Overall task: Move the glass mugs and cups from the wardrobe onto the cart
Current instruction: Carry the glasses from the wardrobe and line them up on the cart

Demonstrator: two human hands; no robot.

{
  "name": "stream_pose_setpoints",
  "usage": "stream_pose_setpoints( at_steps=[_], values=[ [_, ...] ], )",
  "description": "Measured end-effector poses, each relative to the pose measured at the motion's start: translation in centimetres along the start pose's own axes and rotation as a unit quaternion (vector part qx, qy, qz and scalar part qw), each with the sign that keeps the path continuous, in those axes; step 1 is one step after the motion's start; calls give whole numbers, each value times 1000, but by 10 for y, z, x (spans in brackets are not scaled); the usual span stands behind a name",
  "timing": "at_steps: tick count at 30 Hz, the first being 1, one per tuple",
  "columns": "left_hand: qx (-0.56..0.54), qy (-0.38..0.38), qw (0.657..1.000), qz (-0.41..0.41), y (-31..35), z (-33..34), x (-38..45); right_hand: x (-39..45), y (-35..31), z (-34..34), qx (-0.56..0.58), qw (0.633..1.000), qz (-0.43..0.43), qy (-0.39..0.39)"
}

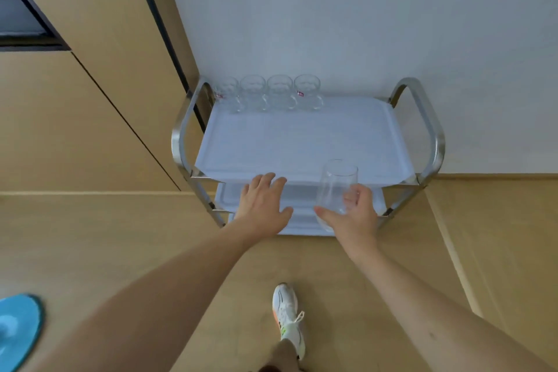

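A single head-worn wide-angle camera looks steeply down and forward, close above the cart (428,130) standing against the wall (362,24).

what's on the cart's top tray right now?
Four glass mugs in a row along the back edge of the top tray, near the wall. The right hand holds a glass cup above the front edge. The hands partly cover the lower shelves.
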State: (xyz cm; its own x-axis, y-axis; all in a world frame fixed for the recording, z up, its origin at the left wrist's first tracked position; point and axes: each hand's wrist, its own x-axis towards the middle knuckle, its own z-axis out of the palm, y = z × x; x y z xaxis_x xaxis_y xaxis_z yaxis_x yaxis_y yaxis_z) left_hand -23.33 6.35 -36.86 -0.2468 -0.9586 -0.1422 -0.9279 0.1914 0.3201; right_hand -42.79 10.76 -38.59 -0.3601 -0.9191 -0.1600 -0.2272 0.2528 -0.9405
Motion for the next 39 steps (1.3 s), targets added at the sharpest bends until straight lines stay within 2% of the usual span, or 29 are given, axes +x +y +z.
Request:
stream_pose_setpoints(
  at_steps=[8, 13, 20, 28, 33, 39],
  values=[
    [-17, -25, 999, 15, -2, 56, 6, 8, 45, 9, 4, 1000, 31, 2],
    [-30, -61, 998, 8, -30, 126, 46, 33, 107, 34, 8, 998, 50, 41],
    [-30, -83, 996, 3, -70, 233, 95, 77, 200, 78, 14, 998, 58, 37],
    [12, -7, 999, 47, -104, 311, 163, 141, 272, 117, 51, 998, 21, 43],
    [26, 47, 997, 59, -127, 339, 215, 186, 293, 140, 50, 997, -45, 49],
    [-7, 112, 989, 92, -150, 359, 269, 239, 312, 163, 50, 985, -130, 97]
  ],
)
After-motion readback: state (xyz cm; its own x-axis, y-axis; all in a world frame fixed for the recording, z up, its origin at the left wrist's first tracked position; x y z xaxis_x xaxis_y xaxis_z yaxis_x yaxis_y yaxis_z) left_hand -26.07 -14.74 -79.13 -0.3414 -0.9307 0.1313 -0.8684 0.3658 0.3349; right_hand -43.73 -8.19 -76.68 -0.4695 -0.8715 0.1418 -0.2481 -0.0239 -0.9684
